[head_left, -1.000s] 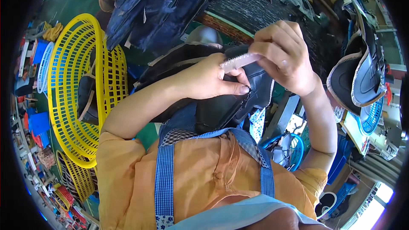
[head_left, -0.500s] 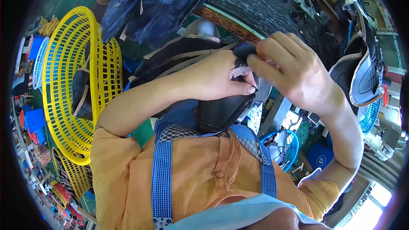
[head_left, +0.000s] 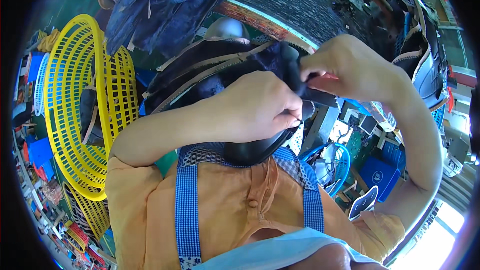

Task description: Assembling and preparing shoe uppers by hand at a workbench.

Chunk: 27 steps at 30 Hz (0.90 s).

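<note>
In front of my chest lies a black leather boot upper (head_left: 250,150) with dark fuzzy lining and a pale edge strip, its lower end against my apron. My left hand (head_left: 265,107) is closed, thumb against curled fingers, pinching the upper's edge. To its right and slightly farther off, my right hand (head_left: 352,67) is curled round a raised black part of the same upper. What its fingertips press on is partly hidden. More black uppers (head_left: 200,65) with zip teeth and pale tape along their edges lie just beyond my left forearm.
A yellow plastic basket (head_left: 102,120) stands at the left with a dark piece inside. Blue fuzzy linings (head_left: 165,10) are heaped on the dark worktable (head_left: 285,0). Black boot pieces (head_left: 430,65) hang at the right, above a blue basket (head_left: 345,170) and a blue box (head_left: 377,177).
My right hand has turned and lowered beside the upper, its fingers now curled round the raised part. My left hand has rolled over; the pale strip at its fingers is hidden. The view has shifted slightly.
</note>
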Motion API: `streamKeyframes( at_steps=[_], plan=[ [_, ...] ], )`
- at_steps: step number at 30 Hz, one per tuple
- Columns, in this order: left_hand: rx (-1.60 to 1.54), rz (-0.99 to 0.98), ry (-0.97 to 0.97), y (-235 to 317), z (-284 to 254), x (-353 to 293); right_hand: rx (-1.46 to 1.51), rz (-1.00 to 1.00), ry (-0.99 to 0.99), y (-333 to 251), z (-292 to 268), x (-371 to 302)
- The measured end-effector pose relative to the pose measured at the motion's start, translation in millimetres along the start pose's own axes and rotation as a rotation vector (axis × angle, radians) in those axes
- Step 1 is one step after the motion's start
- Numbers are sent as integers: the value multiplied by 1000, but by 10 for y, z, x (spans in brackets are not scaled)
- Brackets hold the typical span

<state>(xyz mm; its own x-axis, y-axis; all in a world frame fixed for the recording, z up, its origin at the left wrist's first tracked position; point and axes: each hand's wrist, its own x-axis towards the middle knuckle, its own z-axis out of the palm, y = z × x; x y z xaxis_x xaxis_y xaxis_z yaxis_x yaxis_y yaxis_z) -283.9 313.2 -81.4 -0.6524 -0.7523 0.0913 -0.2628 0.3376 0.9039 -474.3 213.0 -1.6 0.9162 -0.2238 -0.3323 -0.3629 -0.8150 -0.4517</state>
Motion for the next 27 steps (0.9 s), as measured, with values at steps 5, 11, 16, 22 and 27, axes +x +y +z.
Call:
streamKeyframes(
  at_steps=[5,11,16,22,27],
  plan=[
    [43,194,22,-43,29,-1,-52,-389,369,15,47,57],
    [-94,108,-68,25,-1,-53,323,91,-99,-46,-49,-115],
    [-15,144,-121,95,-33,-67,219,-75,-3,-35,155,-142],
    [-43,166,-133,9,9,-33,178,-27,-43,-85,233,-172],
    [-178,191,-118,-27,-59,-21,26,-310,406,22,309,-189]
  ],
)
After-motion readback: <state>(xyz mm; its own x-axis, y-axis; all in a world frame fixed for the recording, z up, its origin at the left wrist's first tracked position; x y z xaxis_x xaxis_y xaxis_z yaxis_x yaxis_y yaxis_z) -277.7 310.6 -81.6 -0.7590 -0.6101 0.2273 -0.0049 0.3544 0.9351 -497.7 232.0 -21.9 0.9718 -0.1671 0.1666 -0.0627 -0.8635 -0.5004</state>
